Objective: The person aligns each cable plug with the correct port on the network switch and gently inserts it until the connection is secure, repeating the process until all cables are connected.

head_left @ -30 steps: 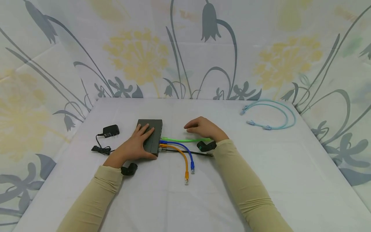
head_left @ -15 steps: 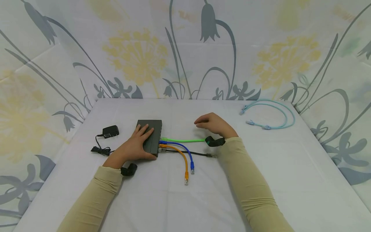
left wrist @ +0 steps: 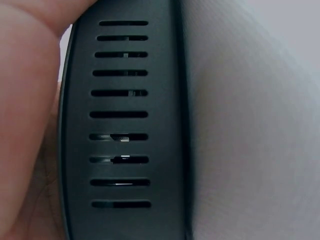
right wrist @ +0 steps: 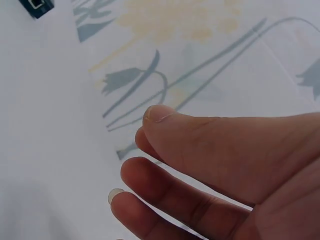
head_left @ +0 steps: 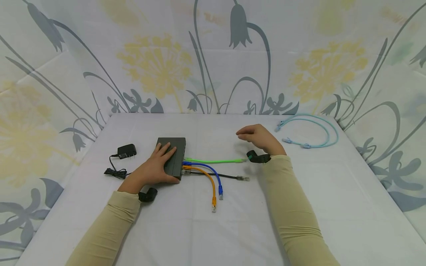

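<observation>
My left hand (head_left: 154, 168) rests on a black network switch (head_left: 181, 152), fingers spread over its top and thumb at its near edge. The vented side of the switch (left wrist: 120, 115) fills the middle of the left wrist view. From its right side run four short Ethernet cables: a green cable (head_left: 216, 161), a blue cable (head_left: 217, 174), an orange cable (head_left: 211, 180) and a black cable (head_left: 226, 176). Past the green cable's free end, above the table, my right hand (head_left: 260, 139) hangs with loosely bent fingers and holds nothing.
A black power adapter (head_left: 127, 150) with a bundled cord (head_left: 116, 171) lies left of the switch. A light blue Ethernet cable (head_left: 327, 136) is looped at the back right. The white-covered table (head_left: 213, 240) meets a flower-patterned cloth (head_left: 216, 74) at the back.
My right hand has moved right and slightly back, uncovering the free ends of the green and black cables. The left hand stays on the switch.
</observation>
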Demonstrator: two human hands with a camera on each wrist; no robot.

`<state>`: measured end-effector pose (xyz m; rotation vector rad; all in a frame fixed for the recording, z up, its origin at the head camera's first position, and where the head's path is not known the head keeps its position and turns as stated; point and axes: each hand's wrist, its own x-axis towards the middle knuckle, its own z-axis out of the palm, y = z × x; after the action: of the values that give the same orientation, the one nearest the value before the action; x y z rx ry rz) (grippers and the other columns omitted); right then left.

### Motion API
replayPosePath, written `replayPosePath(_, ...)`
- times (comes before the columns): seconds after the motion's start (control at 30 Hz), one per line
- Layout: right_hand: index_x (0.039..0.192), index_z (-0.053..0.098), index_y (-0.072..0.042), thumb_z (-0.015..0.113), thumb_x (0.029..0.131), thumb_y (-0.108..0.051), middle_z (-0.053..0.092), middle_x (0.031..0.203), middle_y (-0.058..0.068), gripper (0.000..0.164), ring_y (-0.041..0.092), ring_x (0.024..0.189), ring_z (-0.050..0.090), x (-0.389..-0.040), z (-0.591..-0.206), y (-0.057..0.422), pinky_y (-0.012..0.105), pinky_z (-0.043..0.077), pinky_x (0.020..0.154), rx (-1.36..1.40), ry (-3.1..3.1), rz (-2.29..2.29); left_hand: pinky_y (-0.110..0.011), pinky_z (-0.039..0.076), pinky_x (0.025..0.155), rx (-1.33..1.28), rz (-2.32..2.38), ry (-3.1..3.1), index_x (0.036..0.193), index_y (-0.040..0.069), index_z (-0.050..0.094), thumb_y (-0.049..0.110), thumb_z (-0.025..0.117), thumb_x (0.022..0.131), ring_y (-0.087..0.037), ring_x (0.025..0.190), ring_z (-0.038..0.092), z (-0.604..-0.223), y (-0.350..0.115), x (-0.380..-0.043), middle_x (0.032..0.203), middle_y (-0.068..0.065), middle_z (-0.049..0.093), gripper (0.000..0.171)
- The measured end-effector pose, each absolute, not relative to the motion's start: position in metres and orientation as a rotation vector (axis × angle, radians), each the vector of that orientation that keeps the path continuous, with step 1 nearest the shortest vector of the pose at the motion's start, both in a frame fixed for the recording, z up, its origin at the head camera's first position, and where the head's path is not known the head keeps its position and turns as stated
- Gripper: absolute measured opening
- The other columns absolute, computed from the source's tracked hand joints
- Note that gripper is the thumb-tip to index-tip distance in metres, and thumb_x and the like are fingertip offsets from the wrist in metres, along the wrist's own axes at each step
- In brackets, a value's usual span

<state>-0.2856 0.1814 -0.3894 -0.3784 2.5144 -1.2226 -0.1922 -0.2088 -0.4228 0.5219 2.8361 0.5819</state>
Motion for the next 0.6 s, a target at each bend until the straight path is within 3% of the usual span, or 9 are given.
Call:
replayPosePath(0.23,0.132,0.061,-0.014,0.059,0.097,-0.036,0.056,0.138,0.01,0.041,0.033,0.123,0.053,-0.287,-0.388,0.202,0.053,0.039,0.106,-0.321,2.555,-1.251,-0.069,0.022,0.11,0.519,0.59,2.837,0.156,0.013,0.02,0.055,0.082,0.067,-0.047,0.148,-0.006,-0.422,-0.209,-0.191,0.164,-0.015,0.006,0.116)
replayPosePath(0.47,0.132,0.059,-0.006,0.059,0.097,-0.031,0.054,0.139,0.013,0.043,0.032,0.125,0.051,-0.286,-0.386,0.219,0.048,0.039,0.106,-0.258,2.576,-1.338,-0.069,0.022,0.109,0.524,0.591,2.839,0.156,0.013,0.02,0.055,0.082,0.067,-0.047,0.148,-0.006,-0.422,-0.209,-0.191,0.163,-0.016,0.006,0.117)
replayPosePath(0.6,0.133,0.059,-0.007,0.057,0.098,-0.032,0.051,0.142,0.013,0.043,0.031,0.129,0.048,-0.287,-0.385,0.229,0.048,0.039,0.107,-0.212,2.609,-1.311,-0.068,0.022,0.11,0.524,0.583,2.841,0.157,0.014,0.019,0.056,0.082,0.067,-0.046,0.148,-0.007,-0.423,-0.209,-0.192,0.164,-0.015,0.006,0.117)
